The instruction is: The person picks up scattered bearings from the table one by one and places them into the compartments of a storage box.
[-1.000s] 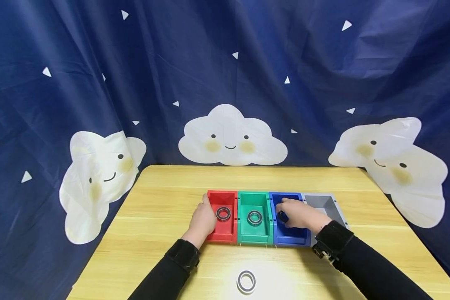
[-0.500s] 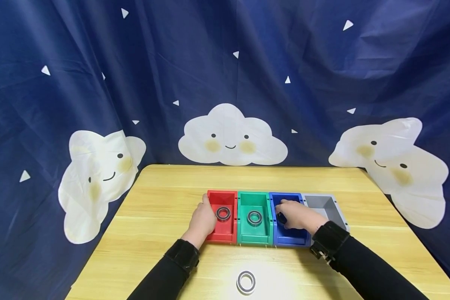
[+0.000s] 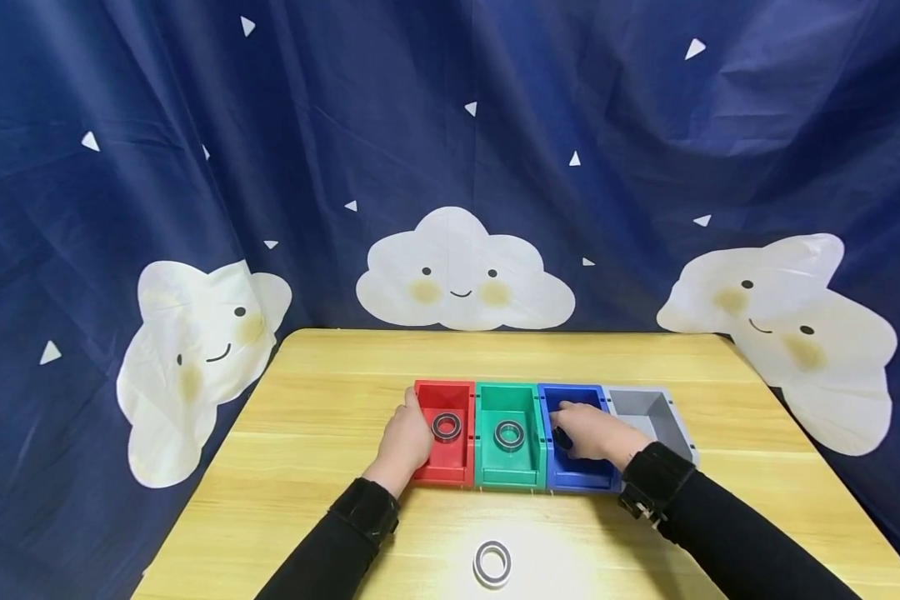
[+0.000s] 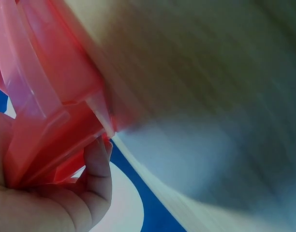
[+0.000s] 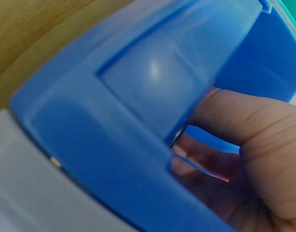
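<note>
Two clamped hands: left hand (image 3: 405, 437) on glossy red plastic bin (image 3: 450, 460), right hand (image 3: 596, 429) on dark ring (image 3: 562, 439)

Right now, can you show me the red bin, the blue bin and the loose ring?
Red bin (image 3: 450, 455): head view, on its bare floor.
Blue bin (image 3: 581, 481): head view, on its front wall.
Loose ring (image 3: 479, 565): head view, on its left side.

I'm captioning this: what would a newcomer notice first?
Three smiling clouds stand out on the blue curtain behind the table. On the table, a red bin, green bin, blue bin and gray bin form a row, the left grip holding the red, the right grip inside the blue.
</note>
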`<control>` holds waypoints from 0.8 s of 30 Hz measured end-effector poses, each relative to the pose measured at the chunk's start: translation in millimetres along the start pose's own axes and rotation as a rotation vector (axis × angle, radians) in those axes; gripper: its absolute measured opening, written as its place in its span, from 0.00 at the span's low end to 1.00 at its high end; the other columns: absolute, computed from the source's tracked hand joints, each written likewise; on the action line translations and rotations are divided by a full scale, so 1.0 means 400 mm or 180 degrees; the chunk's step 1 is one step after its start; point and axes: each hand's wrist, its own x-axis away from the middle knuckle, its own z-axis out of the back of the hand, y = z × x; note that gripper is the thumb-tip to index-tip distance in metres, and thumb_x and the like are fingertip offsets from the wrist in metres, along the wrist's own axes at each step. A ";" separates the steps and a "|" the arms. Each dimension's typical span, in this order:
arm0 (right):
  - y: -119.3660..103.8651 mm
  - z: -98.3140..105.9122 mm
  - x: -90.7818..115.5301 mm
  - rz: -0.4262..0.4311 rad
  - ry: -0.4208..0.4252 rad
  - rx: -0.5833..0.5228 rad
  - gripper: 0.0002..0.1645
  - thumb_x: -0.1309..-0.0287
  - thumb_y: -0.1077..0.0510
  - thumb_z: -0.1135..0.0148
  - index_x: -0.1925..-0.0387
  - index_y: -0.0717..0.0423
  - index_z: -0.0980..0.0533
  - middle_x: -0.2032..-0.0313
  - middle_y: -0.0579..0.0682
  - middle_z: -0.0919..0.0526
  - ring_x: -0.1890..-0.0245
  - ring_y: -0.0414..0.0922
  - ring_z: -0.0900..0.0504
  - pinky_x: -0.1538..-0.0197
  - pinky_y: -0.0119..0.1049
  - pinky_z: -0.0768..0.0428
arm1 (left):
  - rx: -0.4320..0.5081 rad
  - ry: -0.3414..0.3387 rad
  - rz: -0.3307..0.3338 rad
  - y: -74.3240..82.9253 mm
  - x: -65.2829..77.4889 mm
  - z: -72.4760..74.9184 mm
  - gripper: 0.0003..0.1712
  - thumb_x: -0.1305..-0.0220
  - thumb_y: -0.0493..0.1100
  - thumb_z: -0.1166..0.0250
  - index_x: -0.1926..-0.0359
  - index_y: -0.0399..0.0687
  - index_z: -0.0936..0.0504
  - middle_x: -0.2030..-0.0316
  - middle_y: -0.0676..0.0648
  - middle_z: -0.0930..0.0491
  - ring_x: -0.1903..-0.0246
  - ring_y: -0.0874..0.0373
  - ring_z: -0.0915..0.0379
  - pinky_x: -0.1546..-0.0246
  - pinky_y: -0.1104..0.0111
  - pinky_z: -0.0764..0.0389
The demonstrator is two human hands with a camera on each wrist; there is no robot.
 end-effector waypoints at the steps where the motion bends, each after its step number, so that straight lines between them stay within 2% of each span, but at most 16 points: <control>1: 0.001 0.000 -0.001 0.0033 0.0015 0.0018 0.21 0.57 0.66 0.22 0.57 0.61 0.18 0.59 0.58 0.18 0.57 0.55 0.18 0.50 0.52 0.19 | 0.0004 0.0002 0.0001 -0.001 0.000 0.000 0.40 0.33 0.35 0.40 0.26 0.33 0.49 0.50 0.31 0.24 0.54 0.41 0.23 0.49 0.50 0.21; 10: 0.001 -0.009 -0.005 0.0014 0.0053 0.0031 0.20 0.57 0.67 0.22 0.59 0.62 0.19 0.56 0.63 0.17 0.53 0.60 0.18 0.46 0.55 0.21 | -0.0040 0.0001 -0.0019 -0.005 0.000 0.000 0.40 0.33 0.35 0.40 0.26 0.33 0.49 0.50 0.31 0.24 0.53 0.41 0.23 0.49 0.50 0.21; 24: -0.003 -0.005 0.001 -0.0079 0.0033 -0.0003 0.21 0.56 0.67 0.22 0.57 0.63 0.18 0.56 0.62 0.18 0.55 0.58 0.18 0.47 0.54 0.20 | -0.0009 -0.0042 -0.0003 -0.008 -0.008 -0.008 0.41 0.33 0.36 0.41 0.25 0.34 0.51 0.51 0.33 0.24 0.55 0.43 0.23 0.50 0.51 0.21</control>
